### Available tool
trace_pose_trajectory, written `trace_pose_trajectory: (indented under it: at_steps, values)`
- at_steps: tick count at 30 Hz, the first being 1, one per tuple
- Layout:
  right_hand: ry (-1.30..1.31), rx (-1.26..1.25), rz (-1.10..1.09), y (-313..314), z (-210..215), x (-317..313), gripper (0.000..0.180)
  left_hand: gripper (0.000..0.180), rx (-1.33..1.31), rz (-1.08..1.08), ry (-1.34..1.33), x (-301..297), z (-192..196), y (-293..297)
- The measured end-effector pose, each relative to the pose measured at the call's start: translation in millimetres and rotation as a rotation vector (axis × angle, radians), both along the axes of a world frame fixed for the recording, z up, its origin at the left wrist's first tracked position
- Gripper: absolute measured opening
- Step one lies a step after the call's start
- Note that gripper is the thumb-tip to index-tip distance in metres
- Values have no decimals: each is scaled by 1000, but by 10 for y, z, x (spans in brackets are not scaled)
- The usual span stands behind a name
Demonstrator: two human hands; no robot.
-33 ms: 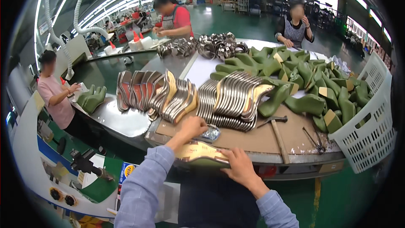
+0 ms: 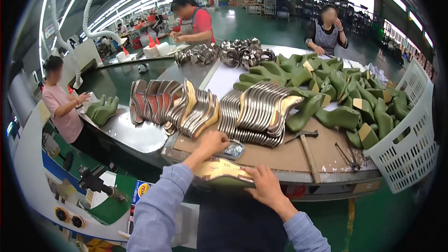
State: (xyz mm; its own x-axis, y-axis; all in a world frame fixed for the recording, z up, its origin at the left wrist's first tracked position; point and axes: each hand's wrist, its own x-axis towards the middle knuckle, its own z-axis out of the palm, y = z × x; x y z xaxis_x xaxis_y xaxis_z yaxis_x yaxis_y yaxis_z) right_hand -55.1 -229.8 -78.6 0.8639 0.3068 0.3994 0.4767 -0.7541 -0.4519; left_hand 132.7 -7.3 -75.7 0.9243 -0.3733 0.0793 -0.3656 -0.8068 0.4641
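At the table's front edge, my right hand (image 2: 267,185) grips one end of a green shoe last, its sole turned up and covered by a tan insole (image 2: 224,168). My left hand (image 2: 212,143) reaches past the last's other end, fingers closed beside a small dish of shiny metal bits (image 2: 234,149), probably tacks. What those fingertips pinch, if anything, is hidden. Just beyond the dish stand rows of metal-edged curved insoles (image 2: 254,112), packed side by side. A hammer (image 2: 309,156) with a wooden handle lies right of them, and pincers (image 2: 347,156) lie farther right.
Green shoe lasts (image 2: 333,81) are heaped at the right, against a tilted white plastic basket (image 2: 403,135). Metal rings (image 2: 242,52) pile up at the back. Co-workers stand at the left (image 2: 65,107), far side (image 2: 193,23) and back right (image 2: 329,30). A machine (image 2: 93,179) is at lower left.
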Motion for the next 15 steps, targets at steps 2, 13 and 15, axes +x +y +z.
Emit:
trace_pose_trajectory:
  at_steps: [2,13,15]
  values:
    - [-2,-4,10,16,21,2,71,19,-134,-34,-59,-20,-72,68]
    - [-17,-25,2,-43,54,-18,70,17,-571,-86,22,-916,644,-379]
    - [-27,-20,8,-23,28,-1,67,12,-573,-205,-43,-1231,626,-422]
